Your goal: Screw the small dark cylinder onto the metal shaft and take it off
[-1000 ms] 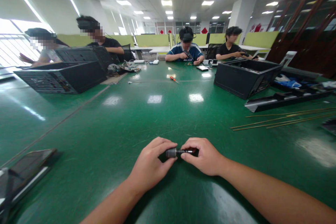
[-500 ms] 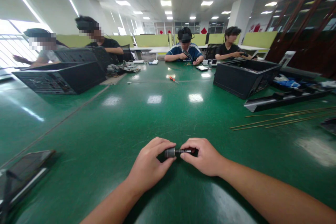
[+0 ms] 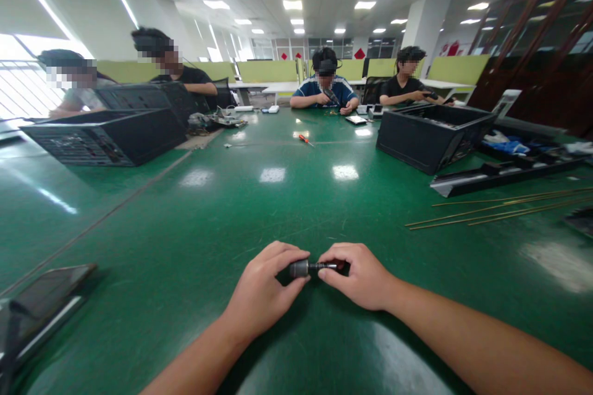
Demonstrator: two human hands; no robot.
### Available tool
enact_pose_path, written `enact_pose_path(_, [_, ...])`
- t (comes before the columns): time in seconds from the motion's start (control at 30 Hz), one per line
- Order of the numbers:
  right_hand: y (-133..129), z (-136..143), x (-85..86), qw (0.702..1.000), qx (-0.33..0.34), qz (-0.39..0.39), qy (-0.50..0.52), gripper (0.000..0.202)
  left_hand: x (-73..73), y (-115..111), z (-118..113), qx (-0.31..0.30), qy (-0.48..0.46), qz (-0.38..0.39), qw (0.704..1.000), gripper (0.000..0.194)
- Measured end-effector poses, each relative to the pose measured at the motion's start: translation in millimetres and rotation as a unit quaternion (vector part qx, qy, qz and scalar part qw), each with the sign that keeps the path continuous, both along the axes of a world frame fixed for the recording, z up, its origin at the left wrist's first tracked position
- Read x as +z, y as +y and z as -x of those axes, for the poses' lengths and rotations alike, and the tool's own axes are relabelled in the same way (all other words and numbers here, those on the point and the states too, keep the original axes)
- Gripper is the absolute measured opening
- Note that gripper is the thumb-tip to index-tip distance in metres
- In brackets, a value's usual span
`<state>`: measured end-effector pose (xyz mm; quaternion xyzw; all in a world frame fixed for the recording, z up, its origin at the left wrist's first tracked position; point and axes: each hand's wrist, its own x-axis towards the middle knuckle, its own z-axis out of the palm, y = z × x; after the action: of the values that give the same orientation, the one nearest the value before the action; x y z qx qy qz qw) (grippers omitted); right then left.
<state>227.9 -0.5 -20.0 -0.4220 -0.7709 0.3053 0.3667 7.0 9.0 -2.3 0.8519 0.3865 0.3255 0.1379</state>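
Close in front of me, my left hand (image 3: pixel 265 287) grips a small dark grey cylinder (image 3: pixel 299 268) between thumb and fingers. A thin, ridged metal shaft (image 3: pixel 319 266) sticks out from the cylinder's right end, roughly level. My right hand (image 3: pixel 359 274) closes its thumb and fingers around the far end of that shaft, where a dark reddish part (image 3: pixel 341 266) shows between them. Just what this piece is I cannot tell, and much of its right end is hidden by the fingers. Both hands are low over the green tabletop (image 3: pixel 231 210).
Black computer cases stand at left (image 3: pixel 139 136) and right (image 3: pixel 430 136). An orange screwdriver (image 3: pixel 304 139) lies ahead. Thin brass-coloured rods (image 3: pixel 500 207) and a long metal rail (image 3: pixel 500 173) lie at right. A flat framed panel (image 3: pixel 50 296) is at near left. Several people sit around the table.
My hands and the piece between them have barely moved. At far left, a co-worker's outstretched hand has dropped out of sight behind the case.
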Motion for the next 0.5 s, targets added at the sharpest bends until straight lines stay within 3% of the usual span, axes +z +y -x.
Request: enact_pose_path(0.5, [-0.1, -0.5, -2.7, 1.0, -0.016, 0.0, 0.01, 0.008, 0.2, 2.0, 0.1, 0.001, -0.004, -0.017, 1.0, 0.024])
